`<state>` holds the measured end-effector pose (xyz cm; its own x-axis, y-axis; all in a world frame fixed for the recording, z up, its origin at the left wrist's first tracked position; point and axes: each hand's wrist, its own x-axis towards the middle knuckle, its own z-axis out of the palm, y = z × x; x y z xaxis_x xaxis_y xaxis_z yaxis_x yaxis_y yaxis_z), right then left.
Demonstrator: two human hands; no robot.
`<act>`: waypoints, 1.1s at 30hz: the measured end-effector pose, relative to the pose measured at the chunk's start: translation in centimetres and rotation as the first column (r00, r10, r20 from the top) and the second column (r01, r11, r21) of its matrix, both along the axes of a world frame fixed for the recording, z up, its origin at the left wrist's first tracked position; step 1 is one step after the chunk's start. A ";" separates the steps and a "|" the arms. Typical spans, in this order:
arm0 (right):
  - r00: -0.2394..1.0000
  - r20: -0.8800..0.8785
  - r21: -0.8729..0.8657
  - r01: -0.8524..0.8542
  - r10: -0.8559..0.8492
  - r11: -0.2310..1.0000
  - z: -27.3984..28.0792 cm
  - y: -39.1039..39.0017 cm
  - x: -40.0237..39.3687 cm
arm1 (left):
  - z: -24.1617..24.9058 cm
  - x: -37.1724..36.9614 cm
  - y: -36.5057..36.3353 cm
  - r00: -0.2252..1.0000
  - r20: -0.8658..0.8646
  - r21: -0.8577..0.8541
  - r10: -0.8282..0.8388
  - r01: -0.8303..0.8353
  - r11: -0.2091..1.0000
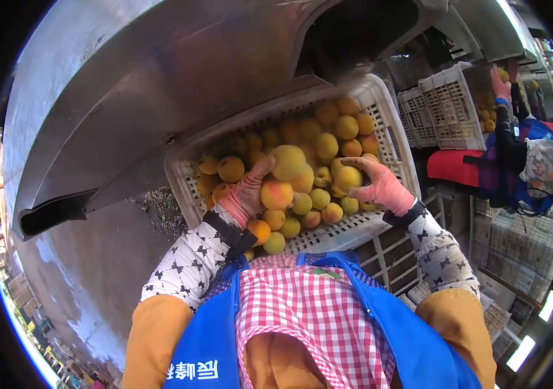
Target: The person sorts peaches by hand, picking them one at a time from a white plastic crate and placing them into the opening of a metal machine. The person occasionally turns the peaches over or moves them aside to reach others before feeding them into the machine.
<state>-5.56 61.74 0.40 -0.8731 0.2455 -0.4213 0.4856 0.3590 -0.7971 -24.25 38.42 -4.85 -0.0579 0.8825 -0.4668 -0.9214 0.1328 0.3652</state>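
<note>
Left hand: cradling several peaches
Right hand: gripping one peach
Crate: looks largely filled; held peaches sit above the pile

From my remote view, I saw curved sheet metal at upper left and debris on the floor; at right, a co-worker stood near white plastic crates.
</note>
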 end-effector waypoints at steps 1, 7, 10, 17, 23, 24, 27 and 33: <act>0.990 -0.071 -0.154 0.108 -0.120 0.982 1.4 -0.2 -1.0 | 1.0 0.1 0.2 0.998 0.036 0.028 0.045 -0.046 0.999; 0.761 -0.272 -0.632 0.320 -0.589 0.705 2.9 -4.5 -4.1 | 4.1 -0.2 3.0 0.972 -0.063 0.145 0.225 -0.214 0.966; 0.733 -0.552 -0.184 0.358 -0.398 0.915 4.8 -3.4 -5.5 | 6.2 -1.2 4.1 0.949 -0.142 0.190 0.282 -0.254 0.948; 0.678 -0.734 0.496 0.573 -0.037 0.652 4.1 0.0 -14.1 | 4.9 -3.4 4.2 0.926 -0.138 0.153 0.351 -0.331 0.931; 0.748 -0.660 0.525 0.521 -0.065 0.673 2.5 0.8 -14.9 | 3.6 -3.4 3.3 0.934 -0.150 0.074 0.325 -0.317 0.946; 0.748 -0.655 0.538 0.561 -0.107 0.629 2.0 0.9 -16.1 | 3.9 -3.4 3.7 0.934 -0.063 0.094 0.353 -0.347 0.933; 0.848 -0.528 0.772 0.461 0.037 0.438 1.2 3.0 -18.6 | 3.8 -3.1 4.0 0.930 -0.025 0.062 0.367 -0.365 0.929; 0.755 -0.609 0.001 0.307 -0.243 0.952 6.0 0.0 -11.8 | 4.5 -3.7 4.9 0.923 0.291 0.336 0.251 -0.344 0.877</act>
<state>-17.32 61.73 6.35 -0.8278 0.5250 0.1979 0.0153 0.3737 -0.9274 -27.97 43.33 -0.32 -0.2777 0.9507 -0.1382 -0.9587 -0.2650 0.1034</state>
